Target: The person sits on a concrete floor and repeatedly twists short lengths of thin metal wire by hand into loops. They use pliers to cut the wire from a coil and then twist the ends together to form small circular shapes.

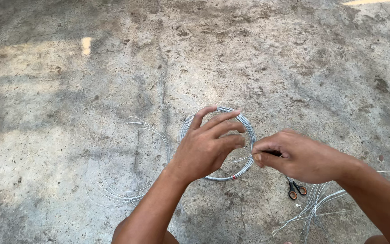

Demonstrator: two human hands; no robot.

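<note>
Right hand [294, 158] pinching a thin wire end [242, 158] between thumb and forefinger, remaining fingers curled under. Left hand [208, 144] laid over the tight coil of silver wire [249, 131], fingers pressed close together and hooked across its upper rim, thumb side toward the wrist; whether actually gripping the strands or only steadying them, hard to tell. Coil resting flat on the concrete floor [294, 54], about the middle of the view, a small red tie showing on its lower arc.

Likely step, judging by the pinch: drawing a free strand off the coil while holding the bundle down. Next move, as a judgement: would call for a steady hold on the coil and a straight pull on the end, so as not to kink the wire or let the turns spring loose.

Further out: a looser ring of thinner wire [127, 167] lying just left of the coil, apart from it. Scissors with orange and black handles [296, 189] on the floor below the right wrist. Beside them, toward the lower right, a scatter of cut wire lengths [314, 203].
</note>
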